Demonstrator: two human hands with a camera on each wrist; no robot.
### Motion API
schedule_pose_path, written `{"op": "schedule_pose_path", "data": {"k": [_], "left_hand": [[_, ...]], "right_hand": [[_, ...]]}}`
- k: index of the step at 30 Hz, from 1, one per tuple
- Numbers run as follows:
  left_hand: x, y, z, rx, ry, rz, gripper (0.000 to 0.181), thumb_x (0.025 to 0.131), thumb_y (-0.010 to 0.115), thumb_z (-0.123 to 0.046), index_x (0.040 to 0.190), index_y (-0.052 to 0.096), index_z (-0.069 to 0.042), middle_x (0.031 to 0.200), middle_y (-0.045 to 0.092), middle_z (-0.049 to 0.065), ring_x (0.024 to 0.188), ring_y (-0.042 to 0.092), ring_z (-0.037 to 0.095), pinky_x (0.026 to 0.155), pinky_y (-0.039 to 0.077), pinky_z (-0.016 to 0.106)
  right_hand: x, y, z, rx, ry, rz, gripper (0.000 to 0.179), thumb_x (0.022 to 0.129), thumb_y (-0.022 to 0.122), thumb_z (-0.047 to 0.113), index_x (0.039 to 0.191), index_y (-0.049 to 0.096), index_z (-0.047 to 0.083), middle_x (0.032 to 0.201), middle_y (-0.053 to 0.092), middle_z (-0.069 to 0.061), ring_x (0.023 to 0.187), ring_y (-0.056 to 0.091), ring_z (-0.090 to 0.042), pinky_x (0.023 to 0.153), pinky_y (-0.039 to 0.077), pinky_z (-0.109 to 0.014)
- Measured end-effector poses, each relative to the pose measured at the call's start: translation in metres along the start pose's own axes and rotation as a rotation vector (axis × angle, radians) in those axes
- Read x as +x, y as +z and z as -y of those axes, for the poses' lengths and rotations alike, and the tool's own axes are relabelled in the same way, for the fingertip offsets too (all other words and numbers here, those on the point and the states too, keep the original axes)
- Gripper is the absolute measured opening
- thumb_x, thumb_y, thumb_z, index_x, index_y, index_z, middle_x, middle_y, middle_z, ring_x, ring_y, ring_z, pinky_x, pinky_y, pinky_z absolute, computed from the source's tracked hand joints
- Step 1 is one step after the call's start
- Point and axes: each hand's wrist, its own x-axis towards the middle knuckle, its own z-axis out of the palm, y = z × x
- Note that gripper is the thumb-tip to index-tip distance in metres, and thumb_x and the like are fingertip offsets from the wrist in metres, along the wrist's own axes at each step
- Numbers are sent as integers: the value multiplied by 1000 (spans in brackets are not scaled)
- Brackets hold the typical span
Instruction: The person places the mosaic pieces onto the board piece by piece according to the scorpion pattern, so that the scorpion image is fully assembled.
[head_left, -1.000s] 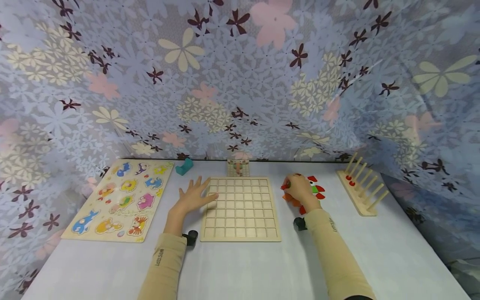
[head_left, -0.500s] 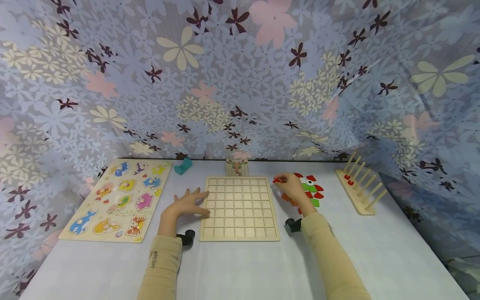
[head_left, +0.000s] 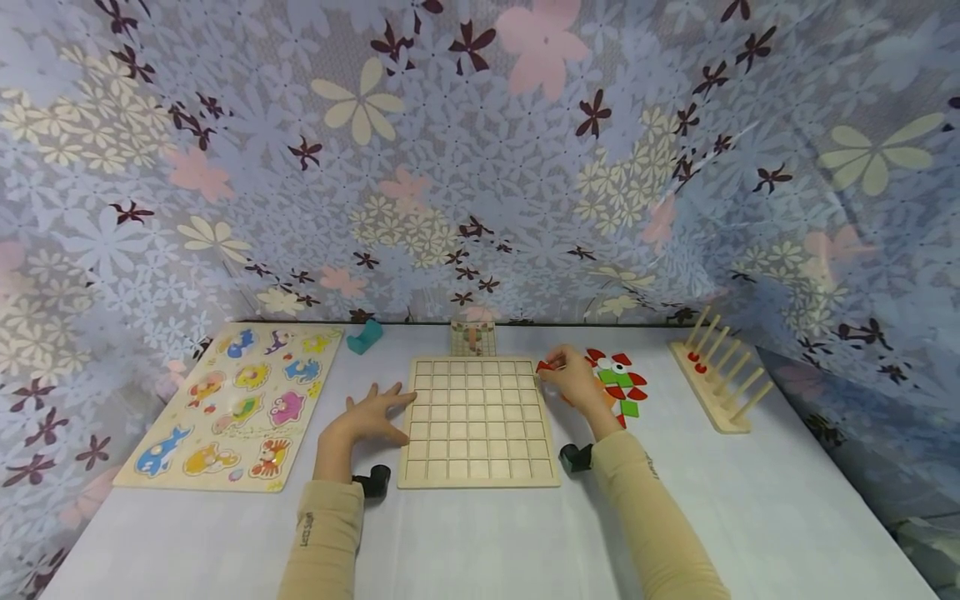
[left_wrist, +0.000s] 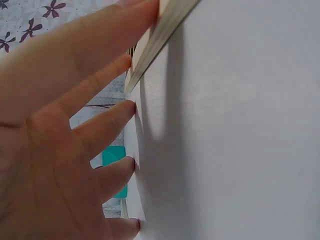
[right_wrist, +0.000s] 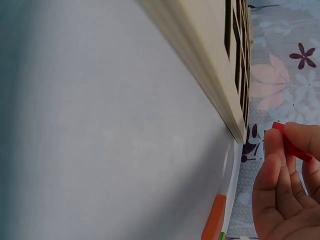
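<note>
On table [head_left: 465,542]: grid board [head_left: 477,424] in middle, left hand [head_left: 366,417] at its left edge, piece [head_left: 543,367] in right hand [head_left: 576,380] near far right corner. Behind board: card [head_left: 473,339]. Left: animal puzzle [head_left: 225,417]; between puzzle and card, block [head_left: 365,336]. Right: loose pieces [head_left: 611,379], then peg rack [head_left: 709,392].

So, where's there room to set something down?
Between the sleeves, in front of the grid board; also between the right sleeve and the peg rack. Crowded: right of the board, with the right hand and coloured pieces.
</note>
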Motion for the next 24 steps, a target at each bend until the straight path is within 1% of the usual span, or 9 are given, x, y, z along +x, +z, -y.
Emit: {"op": "schedule_pose_path", "data": {"k": [5, 11, 15, 19, 21, 24], "left_hand": [[0, 1, 1, -7, -5, -11, 80, 67, 79, -21, 138, 44, -13, 150, 22, 17, 136, 2, 48, 97, -9, 72], [1, 2, 4, -19, 10, -16, 79, 68, 79, -20, 138, 44, -13, 150, 22, 18, 136, 1, 48, 97, -9, 73], [0, 3, 5, -28, 15, -17, 79, 68, 79, -20, 138, 44, -12, 150, 23, 18, 137, 1, 47, 98, -10, 72], [1, 3, 6, -29, 21, -11, 79, 68, 78, -21, 139, 43, -12, 151, 22, 18, 137, 0, 47, 98, -11, 72], [1, 3, 8, -29, 27, -9, 80, 69, 78, -21, 139, 43, -12, 151, 21, 18, 137, 0, 47, 97, -11, 72], [1, 3, 9, -33, 34, -10, 80, 68, 79, -22, 139, 42, -13, 151, 21, 18, 137, -1, 47, 97, -11, 72]], "right_hand": [[3, 5, 0, -3, 3, 6, 21, 85, 64, 9, 102, 56, -1, 96, 58, -16, 87, 56, -28, 61, 46, -28], [5, 9, 1, 1, 1, 50, 19, 88, 60, 7, 104, 60, -1, 96, 61, -15, 89, 57, -27, 63, 46, -28], [5, 10, 3, 10, 24, 73, 19, 89, 58, 5, 105, 62, -2, 97, 62, -16, 86, 58, -26, 66, 47, -29], [7, 10, 2, 38, 58, 103, 20, 90, 56, 4, 107, 61, -4, 101, 62, -19, 85, 61, -26, 69, 50, -31], [9, 10, 2, 50, 72, 115, 21, 90, 55, 4, 108, 61, -6, 102, 62, -20, 84, 61, -25, 70, 51, -31], [12, 11, 3, 61, 91, 114, 21, 90, 55, 3, 107, 62, -6, 100, 62, -20, 79, 60, -22, 68, 51, -29]]}}
